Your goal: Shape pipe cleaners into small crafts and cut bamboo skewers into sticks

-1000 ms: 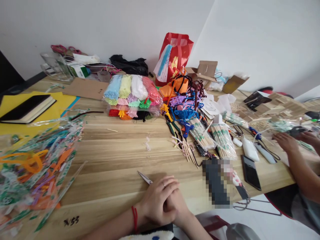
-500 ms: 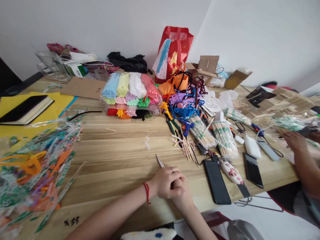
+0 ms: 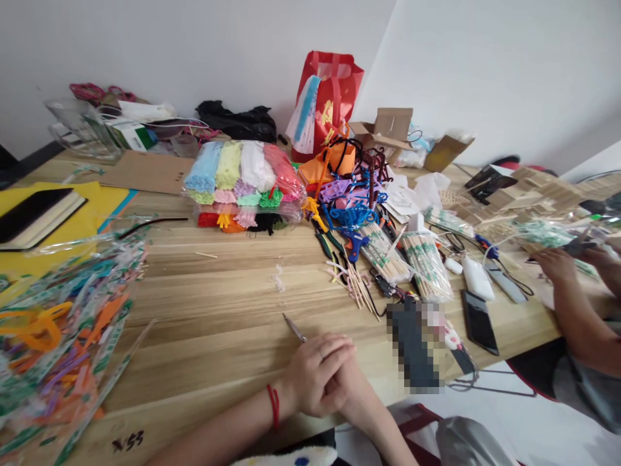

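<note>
My two hands are clasped together at the table's front edge. My left hand, with a ring and a red string on its wrist, lies on top with its fingers wrapped over my right hand, which is mostly hidden. A thin pointed metal tool sticks out from under the clasped hands, pointing up and left along the wood; it appears to sit in the covered right hand. The nearest other things are loose wooden sticks and a dark phone to the right.
A clear bag of coloured plastic pieces fills the left. Packs of coloured foam, a red bag, blue and purple clips and bundles of sticks crowd the back and right. Another person's hand works at far right.
My clasped hands slid forward onto the table and have come back toward the front edge. The metal tool moved with them and now lies flatter. The other person's hand shifted slightly.
</note>
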The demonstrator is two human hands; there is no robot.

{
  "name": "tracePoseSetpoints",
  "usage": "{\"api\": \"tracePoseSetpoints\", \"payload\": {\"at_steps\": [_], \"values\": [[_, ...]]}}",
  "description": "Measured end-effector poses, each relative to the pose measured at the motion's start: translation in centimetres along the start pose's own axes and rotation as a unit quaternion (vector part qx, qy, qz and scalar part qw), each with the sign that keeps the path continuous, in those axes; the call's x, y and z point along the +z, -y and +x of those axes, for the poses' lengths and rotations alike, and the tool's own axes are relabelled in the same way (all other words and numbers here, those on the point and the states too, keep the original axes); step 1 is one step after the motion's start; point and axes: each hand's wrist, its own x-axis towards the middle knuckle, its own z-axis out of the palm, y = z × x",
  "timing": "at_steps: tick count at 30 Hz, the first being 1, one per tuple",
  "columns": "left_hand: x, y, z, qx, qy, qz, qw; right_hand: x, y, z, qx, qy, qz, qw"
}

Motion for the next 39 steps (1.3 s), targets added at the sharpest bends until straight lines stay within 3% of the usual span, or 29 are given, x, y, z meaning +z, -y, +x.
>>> {"api": "tracePoseSetpoints", "payload": {"at_steps": [4, 8, 13, 15, 19, 26, 30, 33, 39], "values": [[-0.3, -0.3, 1.4, -0.038, -0.019, -0.043, 0.998, -2.7, -0.3, 0.2, 0.017, 0.050, 0.045, 0.998], [-0.3, -0.3, 2.0, -0.093, -0.017, -0.076, 0.993, -3.5, 0.0, 0.2, 0.022, 0.039, 0.121, 0.992], [-0.5, 0.0, 2.7, -0.157, 0.062, -0.072, 0.983, -3.3, -0.6, 0.3, 0.030, 0.036, 0.083, 0.995], [-0.6, 0.2, 2.7, -0.149, 0.083, -0.065, 0.983, -3.1, -1.0, 0.2, 0.014, 0.041, 0.056, 0.997], [-0.3, 0.8, 2.5, -0.134, 0.069, -0.077, 0.986, -2.3, -1.7, -0.1, -0.014, 0.029, 0.005, 0.999], [0.5, 2.1, 2.9, -0.049, 0.091, -0.094, 0.990, -1.4, -2.3, -0.9, 0.013, -0.007, -0.100, 0.995], [0.8, 2.8, 4.0, -0.037, 0.124, -0.087, 0.988, -1.6, -2.6, -0.5, 0.033, -0.042, -0.156, 0.986], [0.6, 3.0, 4.6, -0.019, 0.144, -0.085, 0.986, -1.8, -3.1, -0.3, 0.044, -0.036, -0.172, 0.984], [-1.0, 1.6, 3.2, 0.023, 0.139, -0.040, 0.989, -1.2, -3.4, -0.8, -0.045, -0.007, -0.119, 0.992]]}}
